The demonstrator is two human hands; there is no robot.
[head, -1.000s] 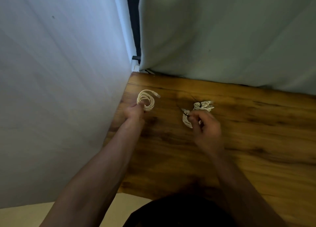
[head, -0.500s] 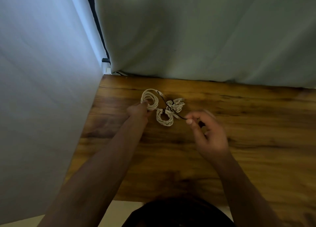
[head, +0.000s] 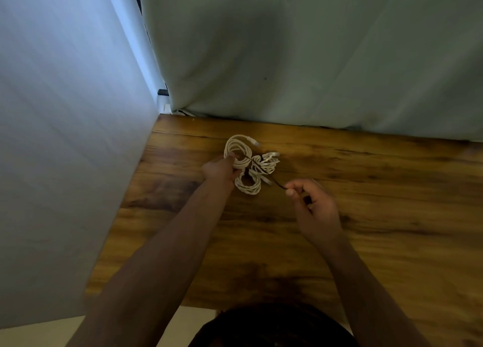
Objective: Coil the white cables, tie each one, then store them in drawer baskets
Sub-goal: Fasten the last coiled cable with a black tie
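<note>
At the far left of the brown wooden table (head: 366,216), the left hand (head: 218,168) is gripping a coiled white cable (head: 237,150); two tied white coils (head: 257,174) are touching it; the right hand (head: 311,202) is pinching a thin black tie (head: 278,184).

— Where are the coils?
— Three on the table (head: 366,216), touching: largest coil (head: 238,150) at eleven o'clock, second coil (head: 267,162) at two, third coil (head: 248,185) at six.
— The hands?
— Left hand (head: 218,169) at nine, right hand (head: 315,210) at four.

Cream-white cable coils (head: 239,151); thin black tie (head: 277,183); brown wood-grain table (head: 366,202).
</note>
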